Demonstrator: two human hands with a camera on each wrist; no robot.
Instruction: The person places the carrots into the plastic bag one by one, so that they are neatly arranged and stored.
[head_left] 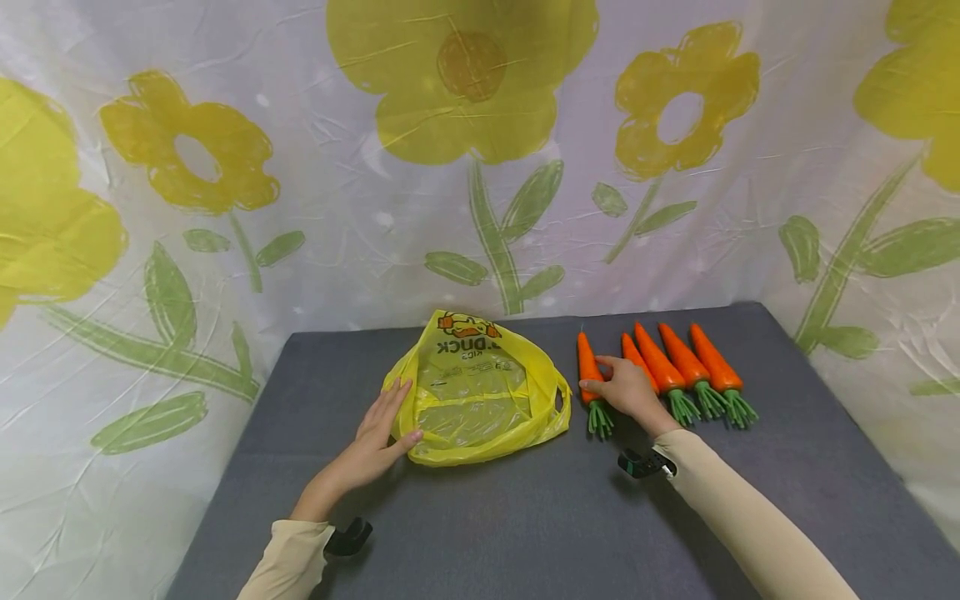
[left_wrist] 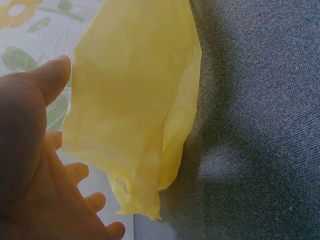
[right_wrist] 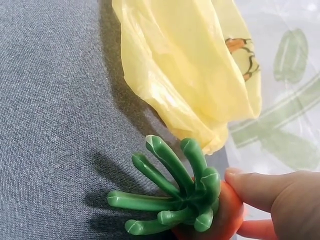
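A yellow plastic bag [head_left: 450, 457] with a duck print stands with its mouth spread wide on the table. Against the bag's left side rests my left hand [head_left: 375, 442], fingers extended along it and thumb near the front rim. The left wrist view shows that hand [left_wrist: 45, 195] with straight fingers beside the bag's yellow wall [left_wrist: 135, 80]. Just right of the bag, my right hand [head_left: 630, 392] pinches an orange plastic-looking carrot [head_left: 587, 358] between thumb and fingers. Its green stalks [right_wrist: 190, 195] point toward the right wrist camera.
Several more carrots [head_left: 716, 358] lie side by side right of the held one, tips toward the back. The dark grey table [head_left: 487, 533] ends at a flower-printed curtain [head_left: 360, 250] behind and at both sides.
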